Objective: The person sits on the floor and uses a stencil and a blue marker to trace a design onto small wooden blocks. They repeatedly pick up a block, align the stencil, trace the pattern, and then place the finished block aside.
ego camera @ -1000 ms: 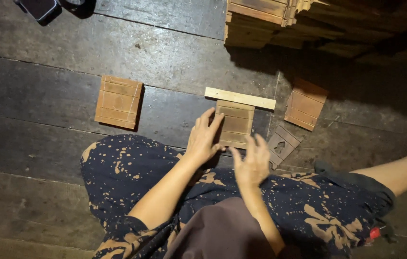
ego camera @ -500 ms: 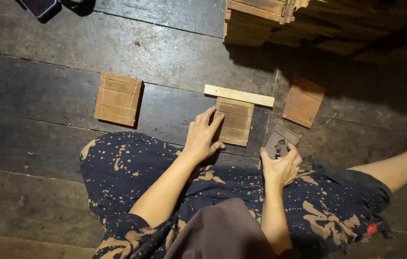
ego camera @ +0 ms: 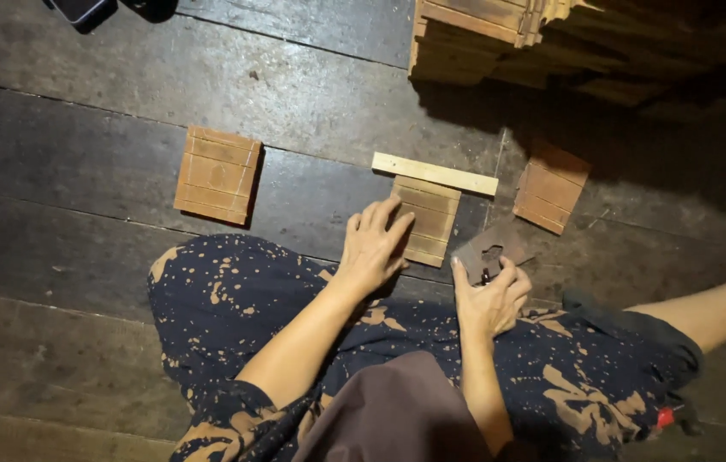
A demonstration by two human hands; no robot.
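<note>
I see the right hand [ego camera: 489,299] gripping a dark panel [ego camera: 491,248] with a cut-out hole, lifted at a tilt just right of the middle slat panel [ego camera: 427,219]. The left hand [ego camera: 374,245] lies flat on that slat panel, fingers spread, with the pale strip [ego camera: 434,174] touching its far edge. I count three slat panels on the floor [ego camera: 80,103]: left panel [ego camera: 217,175], middle, right panel [ego camera: 551,188]. One wood stack [ego camera: 474,38] sits beyond.

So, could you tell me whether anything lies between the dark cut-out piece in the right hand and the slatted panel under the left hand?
Nothing visible does: only bare floor separates the cut-out piece in the right hand from the slatted panel under the left hand.
</note>
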